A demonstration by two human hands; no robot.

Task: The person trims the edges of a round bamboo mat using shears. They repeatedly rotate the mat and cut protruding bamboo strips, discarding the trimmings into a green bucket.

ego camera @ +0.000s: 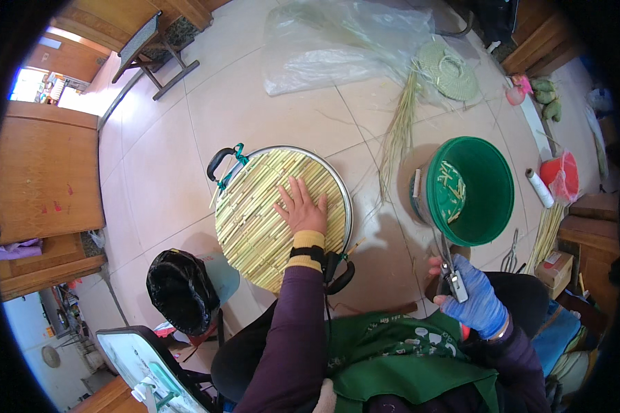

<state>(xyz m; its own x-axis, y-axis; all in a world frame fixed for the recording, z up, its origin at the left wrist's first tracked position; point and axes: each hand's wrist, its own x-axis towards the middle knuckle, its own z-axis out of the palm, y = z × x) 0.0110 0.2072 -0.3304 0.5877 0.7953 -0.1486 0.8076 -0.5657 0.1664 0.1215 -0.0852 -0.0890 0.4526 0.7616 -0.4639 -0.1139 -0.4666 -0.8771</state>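
Observation:
My left hand (305, 210), bare and with fingers spread, lies flat on a round mat of pale reed stalks (258, 206). The mat covers a round metal-rimmed pan (347, 201) with black handles, and green ties fasten it near the upper left handle (219, 160). In a blue knitted fingerless glove, my right hand (465, 294) grips metal pruning shears or pliers (452, 276), blades towards the bucket; the exact kind is unclear. Just beyond them a green plastic bucket (488, 191) is tilted on its side edge, with short cut stalk pieces (450, 191) inside.
A bin with a black liner (181, 294) stands left of my knee. Beyond the pan lie a clear plastic sheet (320, 62), loose straw (400, 118) and a woven round piece (447, 72). A folding stool (147, 46) is upper left; a red bucket (559, 175) stands right.

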